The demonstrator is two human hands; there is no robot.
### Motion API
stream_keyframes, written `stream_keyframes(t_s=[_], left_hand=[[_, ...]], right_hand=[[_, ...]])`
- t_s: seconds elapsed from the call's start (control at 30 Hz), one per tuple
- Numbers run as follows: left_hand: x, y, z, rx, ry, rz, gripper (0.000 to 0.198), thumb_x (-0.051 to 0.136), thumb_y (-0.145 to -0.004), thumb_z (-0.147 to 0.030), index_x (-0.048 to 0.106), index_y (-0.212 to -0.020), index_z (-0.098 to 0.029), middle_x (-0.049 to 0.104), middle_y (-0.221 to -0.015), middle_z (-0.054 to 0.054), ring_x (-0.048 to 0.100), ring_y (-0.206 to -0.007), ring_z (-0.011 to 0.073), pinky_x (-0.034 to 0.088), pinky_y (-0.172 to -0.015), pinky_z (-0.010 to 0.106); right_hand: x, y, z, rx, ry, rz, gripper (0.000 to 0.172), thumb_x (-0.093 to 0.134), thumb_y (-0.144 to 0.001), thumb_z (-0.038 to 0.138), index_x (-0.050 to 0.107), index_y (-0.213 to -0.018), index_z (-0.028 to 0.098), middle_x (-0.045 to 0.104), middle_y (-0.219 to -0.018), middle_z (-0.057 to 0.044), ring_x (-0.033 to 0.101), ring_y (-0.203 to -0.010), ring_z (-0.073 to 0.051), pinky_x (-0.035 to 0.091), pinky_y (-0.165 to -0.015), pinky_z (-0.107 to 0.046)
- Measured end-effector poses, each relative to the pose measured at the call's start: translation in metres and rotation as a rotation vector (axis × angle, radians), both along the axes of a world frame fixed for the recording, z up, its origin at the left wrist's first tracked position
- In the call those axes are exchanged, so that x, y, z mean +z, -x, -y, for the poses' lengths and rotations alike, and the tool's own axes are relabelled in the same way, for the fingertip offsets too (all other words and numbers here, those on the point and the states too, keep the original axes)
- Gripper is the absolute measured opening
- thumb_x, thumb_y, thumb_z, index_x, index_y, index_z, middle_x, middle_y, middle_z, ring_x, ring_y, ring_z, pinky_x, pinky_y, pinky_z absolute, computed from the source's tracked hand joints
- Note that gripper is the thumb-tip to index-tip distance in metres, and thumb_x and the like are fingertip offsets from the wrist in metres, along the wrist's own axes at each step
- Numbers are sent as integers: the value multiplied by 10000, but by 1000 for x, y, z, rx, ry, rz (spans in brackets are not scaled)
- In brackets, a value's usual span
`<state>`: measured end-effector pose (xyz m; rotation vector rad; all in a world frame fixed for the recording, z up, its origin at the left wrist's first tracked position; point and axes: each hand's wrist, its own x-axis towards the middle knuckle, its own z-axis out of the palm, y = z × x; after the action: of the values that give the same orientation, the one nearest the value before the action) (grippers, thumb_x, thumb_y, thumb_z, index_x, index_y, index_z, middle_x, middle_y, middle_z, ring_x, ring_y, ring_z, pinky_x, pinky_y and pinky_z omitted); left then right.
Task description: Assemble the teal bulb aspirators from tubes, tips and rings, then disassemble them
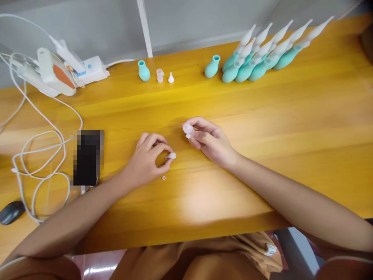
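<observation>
Between thumb and forefinger, my left hand pinches a small white nozzle tip, its wider end facing right. My right hand is closed around a translucent plastic connector with a round opening and a short side stub; fingers hide part of it. The two pieces are apart, both held just above the table. A tiny pale ring lies on the wood below my left hand. Farther back stand a teal bulb, another translucent connector and a white nozzle.
At the back right, a single teal bulb stands beside several assembled teal bulbs with long white tips. To the left are a dark phone, looping white cables, a power strip and a black mouse.
</observation>
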<state>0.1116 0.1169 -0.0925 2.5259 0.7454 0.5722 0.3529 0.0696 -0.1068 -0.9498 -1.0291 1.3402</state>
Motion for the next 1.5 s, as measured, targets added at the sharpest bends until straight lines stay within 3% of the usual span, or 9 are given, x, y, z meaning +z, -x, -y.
stream_keyframes(t_s=[0.13, 0.23, 0.47, 0.73, 1.0, 1.27, 1.5], left_hand=[[3, -1, -1, -6, 26, 41, 121, 760, -950, -197, 703, -1052, -229, 698, -1110, 60, 614, -1077, 251, 504, -1009, 438], [5, -1, -1, 8, 86, 110, 120, 755, -947, -188, 682, -1034, -228, 716, -1018, 30, 640, -976, 213, 518, -926, 387], [5, 0, -2, 33, 222, 227, 100, 771, -960, -197, 730, -1043, -233, 773, -952, 14, 663, -888, 175, 545, -800, 315], [6, -1, -3, 103, 231, 262, 116, 784, -977, -217, 774, -1092, -231, 749, -916, 16, 632, -845, 163, 508, -766, 304], [3, 0, -4, 99, 230, 292, 102, 794, -989, -241, 795, -1091, -228, 763, -939, 25, 608, -825, 154, 487, -752, 298], [1, 2, -5, 100, 266, 314, 100, 819, -981, -255, 796, -1075, -229, 773, -935, 18, 609, -831, 153, 490, -763, 299], [0, 2, -5, 85, 336, 352, 105, 816, -986, -283, 805, -1076, -231, 768, -942, 35, 641, -834, 157, 496, -735, 305]], right_hand=[[-4, -1, 0, 36, -48, 0, 270, 790, -962, 371, 596, -1097, 240, 578, -964, 29, 366, -580, -57, 325, -523, -235], [-5, -1, 1, 42, -58, 31, 323, 817, -954, 408, 562, -1065, 245, 573, -960, 19, 455, -667, -80, 378, -549, -216], [4, -2, 4, 100, -37, 71, 353, 830, -962, 467, 660, -1152, 223, 648, -996, -17, 602, -782, -109, 532, -686, -248], [-7, 2, 3, 129, -129, 28, 283, 870, -951, 333, 673, -1106, 202, 747, -1020, -47, 723, -921, -131, 613, -859, -255], [-9, 3, 5, 160, -160, 74, 245, 841, -967, 274, 655, -1103, 191, 733, -1013, -49, 754, -942, -138, 628, -883, -262], [-9, 4, 6, 142, -129, 99, 290, 871, -948, 346, 655, -1073, 198, 735, -1011, -53, 736, -911, -139, 632, -835, -259], [-8, 4, 7, 122, -177, 134, 208, 844, -954, 249, 672, -1060, 200, 731, -995, -48, 717, -887, -132, 618, -814, -260]])
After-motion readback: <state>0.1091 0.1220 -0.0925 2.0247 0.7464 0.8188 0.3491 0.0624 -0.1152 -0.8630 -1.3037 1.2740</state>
